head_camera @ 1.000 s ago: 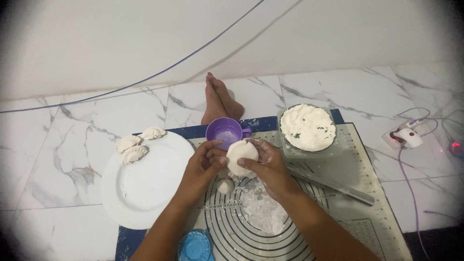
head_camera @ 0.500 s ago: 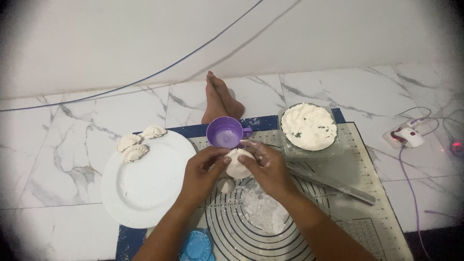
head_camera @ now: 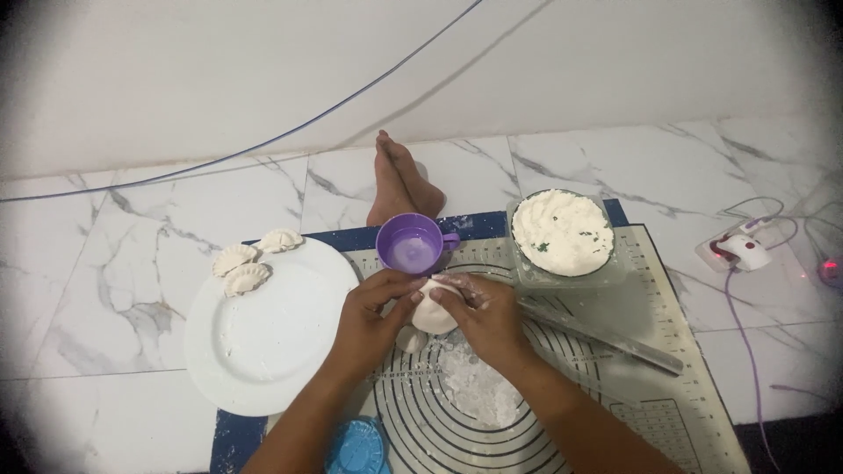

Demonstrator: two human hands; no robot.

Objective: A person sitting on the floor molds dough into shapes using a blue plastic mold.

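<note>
- Pinching together over the rolling mat (head_camera: 676, 386), the left hand (head_camera: 369, 320) and the right hand (head_camera: 487, 316) are closed around a small dough piece (head_camera: 435, 307); the fingers of both are curled narrow on its edges.
- Compared with a second ago, the dough piece is seen lower and more folded between the hands; earlier it was held up as a rounder white disc just below the purple cup (head_camera: 411, 243); this suggests that the wrapper is being closed up, though the seam itself is hidden by the fingers.
- A smaller dough lump (head_camera: 410, 340) is left on the mat, just below the left hand; a heap of flour (head_camera: 479, 386) is spread near the right wrist.
- Three shaped dumplings (head_camera: 250, 261) are set at the upper rim of the white plate (head_camera: 263, 351); their number is unchanged.
- A clear container of white filling (head_camera: 562, 233) is placed beyond the right hand; a long metal rod (head_camera: 606, 338) is laid slantwise beside it.
- A blue round object (head_camera: 360, 448) is partly seen at the lower edge; a bare foot (head_camera: 399, 180) is rested on the marble floor (head_camera: 132, 263) beyond the cup.
</note>
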